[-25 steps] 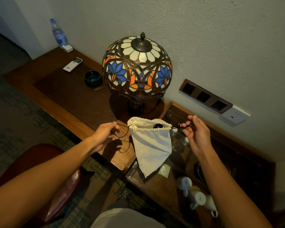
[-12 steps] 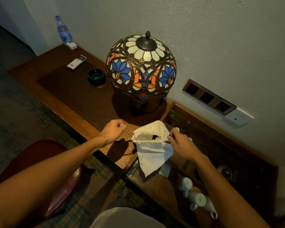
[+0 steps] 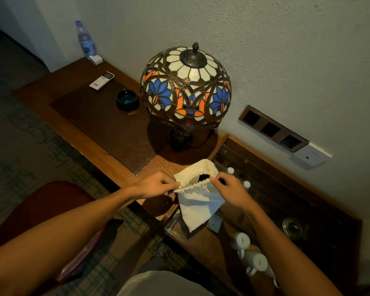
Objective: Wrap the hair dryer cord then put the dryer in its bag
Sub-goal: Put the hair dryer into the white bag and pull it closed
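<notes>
Pinching gathered rim of cream cloth drawstring bag (image 3: 198, 201) at near desk edge, left hand (image 3: 154, 185) and right hand (image 3: 230, 189) either side, black dryer (image 3: 203, 177) inside; closing step likely, drawstrings needing pulling.

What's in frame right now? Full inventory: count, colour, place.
bag: 1, cream, held over the desk edge, something black inside
lamp: 1, stained glass, on desk by wall
ashtray: 1, dark green, left of lamp
remote: 1, white, far left of desk
water bottle: 1, clear blue, far desk corner
socket panel: 1, brown, on wall
mugs: 2 plainly seen, white, lower shelf at right
chair: 1, dark red, lower left
left hand: pinches bag rim
right hand: pinches bag rim
</notes>
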